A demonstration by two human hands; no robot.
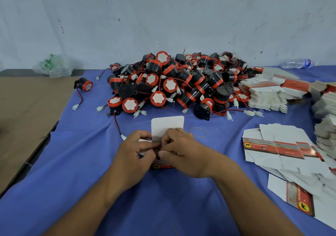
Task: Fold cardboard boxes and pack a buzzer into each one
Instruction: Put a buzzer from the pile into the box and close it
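Both hands, the left hand (135,149) and right hand (179,149), pinch a white-and-red printed cardboard box (166,126) with curled fingers, near the heap of black-and-red round buzzers (178,83) on the blue-clothed tabletop (81,163).

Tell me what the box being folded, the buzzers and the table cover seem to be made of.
Box: thin card, matte white inside, printed red outside; its flap stands flat. Buzzers: probably hard plastic; black bodies show glossy highlights. Table cover: blue cloth, matte, with soft wrinkles.

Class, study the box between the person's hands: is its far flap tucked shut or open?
Open: the white flap of the box projects beyond the left hand and right hand, untucked.
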